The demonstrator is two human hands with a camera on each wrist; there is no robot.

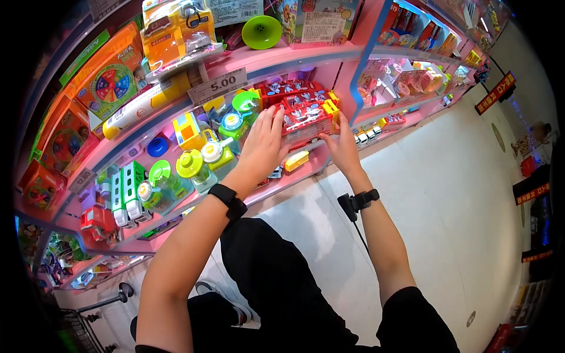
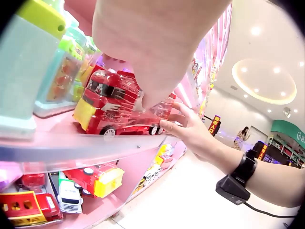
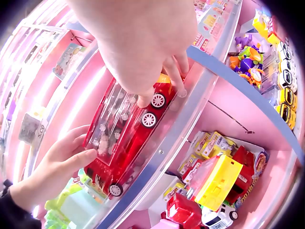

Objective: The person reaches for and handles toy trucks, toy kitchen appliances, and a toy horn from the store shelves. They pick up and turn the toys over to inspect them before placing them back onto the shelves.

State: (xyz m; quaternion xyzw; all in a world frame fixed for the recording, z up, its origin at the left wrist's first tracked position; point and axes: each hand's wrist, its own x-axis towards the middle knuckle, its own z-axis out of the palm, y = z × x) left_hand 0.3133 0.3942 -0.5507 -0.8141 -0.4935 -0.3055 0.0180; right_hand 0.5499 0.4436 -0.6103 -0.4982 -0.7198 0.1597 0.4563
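Note:
A red toy truck (image 1: 307, 125) with a clear cover and a yellow end stands at the shelf's front edge. My left hand (image 1: 262, 141) holds its left end, fingers over the top and thumb along the near side. At the yellow end, my right hand (image 1: 342, 147) grips the truck. In the left wrist view, the cab of the truck (image 2: 114, 98) faces left, its wheels close to the shelf lip. The right wrist view shows small silvery pieces under the cover of the truck (image 3: 128, 143). Behind it sits another red toy truck (image 1: 285, 87).
Left of the truck are green and yellow toy dispensers (image 1: 191, 165) and green toy buses (image 1: 125, 188). A price tag (image 1: 218, 86) hangs from the shelf above. Boxed toy vehicles (image 3: 214, 179) fill the lower shelf. Pale floor (image 1: 424, 194) lies to the right, a cart (image 1: 88, 317) at lower left.

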